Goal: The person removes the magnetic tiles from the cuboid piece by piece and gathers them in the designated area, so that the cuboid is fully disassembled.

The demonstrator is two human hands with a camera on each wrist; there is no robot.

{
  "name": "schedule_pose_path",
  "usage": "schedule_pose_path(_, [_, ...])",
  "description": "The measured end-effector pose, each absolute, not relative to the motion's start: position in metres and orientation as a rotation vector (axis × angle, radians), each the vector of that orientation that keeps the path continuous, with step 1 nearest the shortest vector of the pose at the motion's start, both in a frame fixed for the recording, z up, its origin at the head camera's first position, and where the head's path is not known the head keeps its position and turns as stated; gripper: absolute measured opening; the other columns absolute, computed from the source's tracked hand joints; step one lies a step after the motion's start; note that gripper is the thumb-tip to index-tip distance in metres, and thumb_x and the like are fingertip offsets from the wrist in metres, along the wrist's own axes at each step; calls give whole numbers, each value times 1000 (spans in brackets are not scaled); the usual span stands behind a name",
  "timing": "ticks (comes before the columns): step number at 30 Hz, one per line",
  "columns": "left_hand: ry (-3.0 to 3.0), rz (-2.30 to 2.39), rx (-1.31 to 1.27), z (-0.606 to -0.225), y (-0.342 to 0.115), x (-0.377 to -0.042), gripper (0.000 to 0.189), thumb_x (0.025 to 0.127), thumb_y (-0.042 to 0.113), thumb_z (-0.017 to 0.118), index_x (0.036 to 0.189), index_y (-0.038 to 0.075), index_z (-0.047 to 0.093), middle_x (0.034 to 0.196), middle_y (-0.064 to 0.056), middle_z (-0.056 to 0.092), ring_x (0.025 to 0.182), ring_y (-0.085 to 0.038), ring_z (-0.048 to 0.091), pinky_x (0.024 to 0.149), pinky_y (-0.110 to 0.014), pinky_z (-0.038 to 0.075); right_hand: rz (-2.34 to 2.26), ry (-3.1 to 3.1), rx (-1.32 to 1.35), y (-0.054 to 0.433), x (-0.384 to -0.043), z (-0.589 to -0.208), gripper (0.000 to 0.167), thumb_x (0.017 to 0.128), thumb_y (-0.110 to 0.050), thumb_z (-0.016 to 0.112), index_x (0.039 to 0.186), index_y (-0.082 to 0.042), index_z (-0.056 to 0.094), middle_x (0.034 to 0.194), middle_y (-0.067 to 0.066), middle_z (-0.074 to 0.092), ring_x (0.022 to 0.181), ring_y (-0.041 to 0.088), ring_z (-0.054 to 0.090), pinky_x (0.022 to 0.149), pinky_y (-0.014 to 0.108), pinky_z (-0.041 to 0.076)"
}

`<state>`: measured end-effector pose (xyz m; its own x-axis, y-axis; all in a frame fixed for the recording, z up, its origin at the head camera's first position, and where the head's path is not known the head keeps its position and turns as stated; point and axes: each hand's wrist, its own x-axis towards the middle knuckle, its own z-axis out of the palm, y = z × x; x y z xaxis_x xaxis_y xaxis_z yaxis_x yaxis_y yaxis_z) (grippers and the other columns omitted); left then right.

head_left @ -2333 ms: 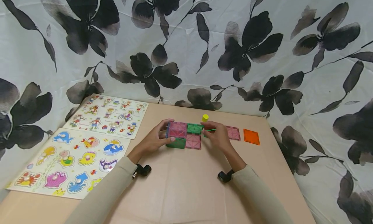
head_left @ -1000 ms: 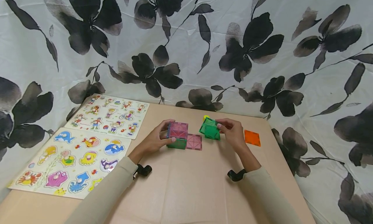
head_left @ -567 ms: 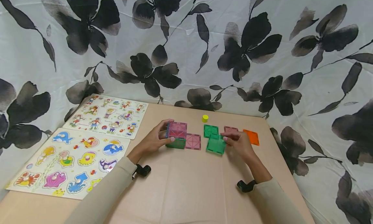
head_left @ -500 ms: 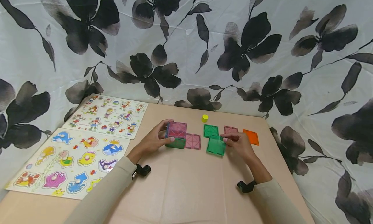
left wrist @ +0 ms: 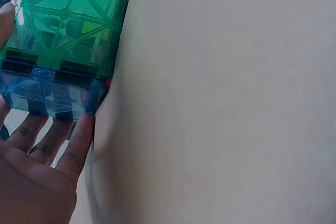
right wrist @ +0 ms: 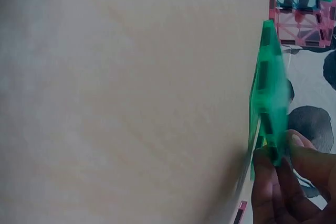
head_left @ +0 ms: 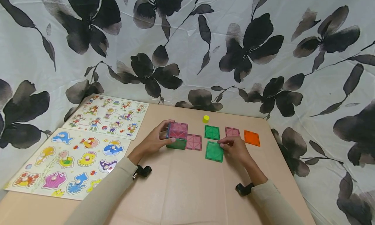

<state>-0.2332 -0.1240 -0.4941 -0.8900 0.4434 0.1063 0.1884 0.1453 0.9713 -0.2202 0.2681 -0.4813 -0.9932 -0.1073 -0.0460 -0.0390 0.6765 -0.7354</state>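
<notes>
- Right hand (head_left: 234, 148) pinches square green tile (head_left: 214, 152), broad face toward the head camera
- Left hand (head_left: 155, 142) grips tile box (head_left: 178, 130), green wall (head_left: 179, 145) in front
- Beige table (head_left: 187, 192), floral cloth (head_left: 202, 78) behind

At 5 o'clock the held tile (head_left: 214, 151) is showing smooth, see-through plastic with a glossy face. The box (head_left: 178, 130), at 7 o'clock, is looking like the same hard plastic, its walls shining. The orange tile (head_left: 252, 138), at 4 o'clock, is gleaming smoothly too. The boards (head_left: 71, 170), at 8 o'clock, are wearing smooth printed faces, their core material unclear. The surface (head_left: 187, 192) is giving off a soft sheen through faint creases. The sleeves (head_left: 106, 189) are appearing as matt cloth; at 12 o'clock the sheet (head_left: 199, 65) is wrinkling slightly.
</notes>
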Motion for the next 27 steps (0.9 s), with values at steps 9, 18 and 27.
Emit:
schedule_pose_path(9, [2223,1820,622,-492,-125,-234,81,98,16,78,165,17,32,163,-14,42,151,-42,44,115,-54,51,-1105,2905,-199,251,-222,-475,17,97,-13,77,113,-16,83,110,2,79,100,24,69,93,40,64])
schedule_pose_path(18, [2210,1828,630,-491,-124,-233,82,98,14,78,165,14,31,162,-17,42,151,-44,45,113,-49,55,-1127,2811,-338,219,-234,-473,33,95,-16,81,128,-16,78,128,5,76,118,29,69,100,47,62])
schedule_pose_path(27, [2203,1826,615,-493,-124,-233,78,99,16,77,164,21,33,163,-13,42,150,-40,47,109,-38,58,-941,2811,-595,192,-244,-479,46,91,-7,84,135,-14,74,137,6,73,129,30,64,105,52,58])
